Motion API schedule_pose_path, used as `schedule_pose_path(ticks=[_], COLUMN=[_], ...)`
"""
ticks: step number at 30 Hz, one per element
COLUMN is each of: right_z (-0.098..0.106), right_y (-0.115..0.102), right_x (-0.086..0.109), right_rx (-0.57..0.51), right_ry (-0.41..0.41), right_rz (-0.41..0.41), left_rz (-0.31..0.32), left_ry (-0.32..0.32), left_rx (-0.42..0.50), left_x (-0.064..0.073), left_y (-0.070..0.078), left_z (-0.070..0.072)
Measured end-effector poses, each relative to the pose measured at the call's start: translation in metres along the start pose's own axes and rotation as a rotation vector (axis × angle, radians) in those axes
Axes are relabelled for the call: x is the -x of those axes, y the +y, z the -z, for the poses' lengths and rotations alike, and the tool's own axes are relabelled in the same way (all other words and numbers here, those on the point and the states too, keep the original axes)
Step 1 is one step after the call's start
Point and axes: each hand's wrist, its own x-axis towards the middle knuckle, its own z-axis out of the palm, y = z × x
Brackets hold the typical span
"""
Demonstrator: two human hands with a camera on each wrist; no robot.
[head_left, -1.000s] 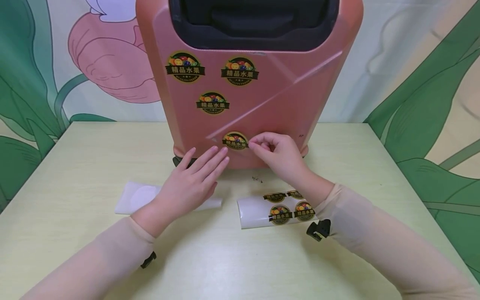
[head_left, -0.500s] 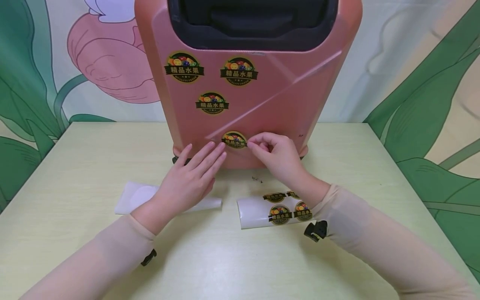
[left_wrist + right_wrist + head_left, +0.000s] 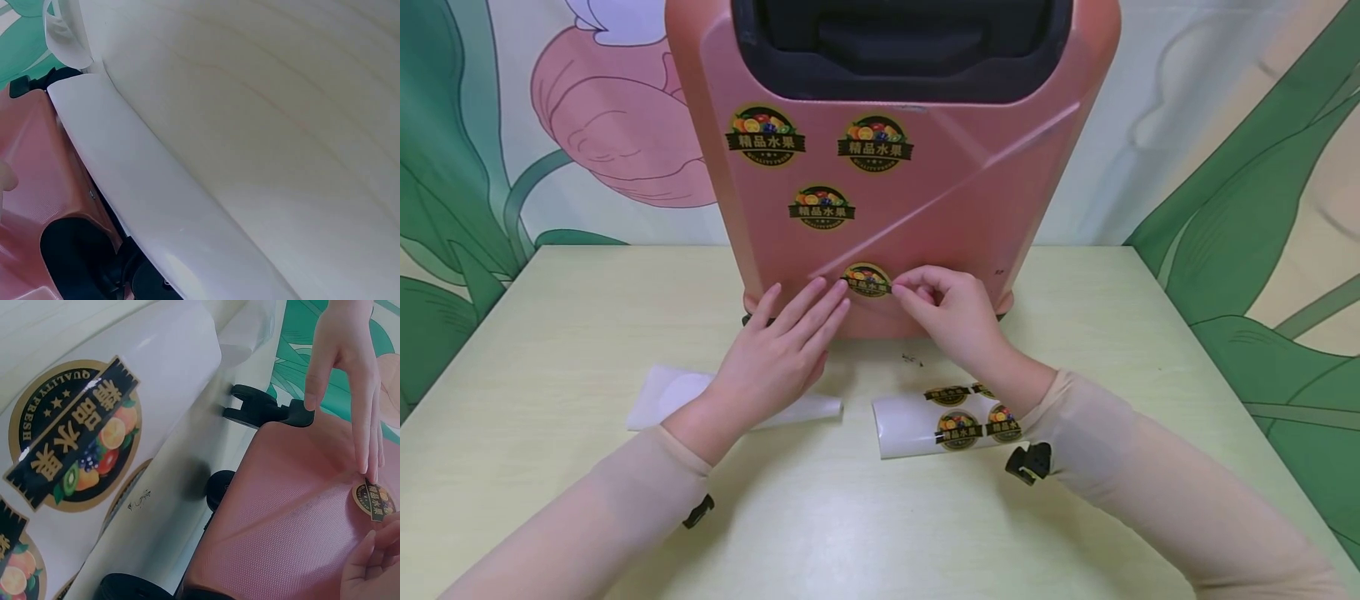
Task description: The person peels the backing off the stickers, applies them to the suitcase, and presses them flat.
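Observation:
A round fruit sticker [image 3: 867,281] lies low on the front of a pink suitcase [image 3: 955,208]. The right hand [image 3: 958,317] pinches its right edge between thumb and forefinger, the other fingers curled. From the left, the left hand [image 3: 778,358] reaches over with straight fingers, their tips touching the sticker's left edge. In the right wrist view both hands meet at this sticker [image 3: 365,499]. Three more such stickers, one of them upper left [image 3: 765,137], are on the suitcase above. Only a fingertip [image 3: 7,178] shows at the left border of the left wrist view.
A curled sheet of fruit stickers [image 3: 910,425] lies on the table [image 3: 850,517] under the right forearm. Blank white backing paper [image 3: 655,392] lies beneath the left hand. Small dark marks [image 3: 912,360] are on the table before the suitcase. A painted wall [image 3: 625,125] stands behind.
The left hand has shifted slightly up, its fingertips coming to the sticker's left edge. The right hand keeps its pinch at the right edge. The whole view has drifted a little.

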Motion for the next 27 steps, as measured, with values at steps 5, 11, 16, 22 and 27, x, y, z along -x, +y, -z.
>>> schedule_pose_path(ticks=[5,11,16,22,27], right_z=[0.0004,0.0013,0.0022,0.0043,0.0089], right_y=[-0.0002,0.0007,0.0002,0.0015,0.0044], right_x=[0.0003,0.0007,0.0012,0.0021,0.0035], right_rx=[0.005,0.003,0.007,0.021,0.026], right_ry=[0.0,-0.005,-0.007,0.003,0.029], right_rz=[0.001,0.002,0.004,0.012,0.002], left_rz=[0.005,0.007,0.008,0.011,0.006], left_ry=[-0.009,-0.004,-0.006,-0.003,-0.012], left_rx=[-0.001,-0.003,-0.011,-0.005,0.009], left_x=[0.0,0.0005,0.0007,0.001,0.0013], left_y=[0.0003,0.0006,0.0001,-0.001,-0.0018], left_z=[-0.0007,-0.0019,-0.0028,-0.0039,-0.0033])
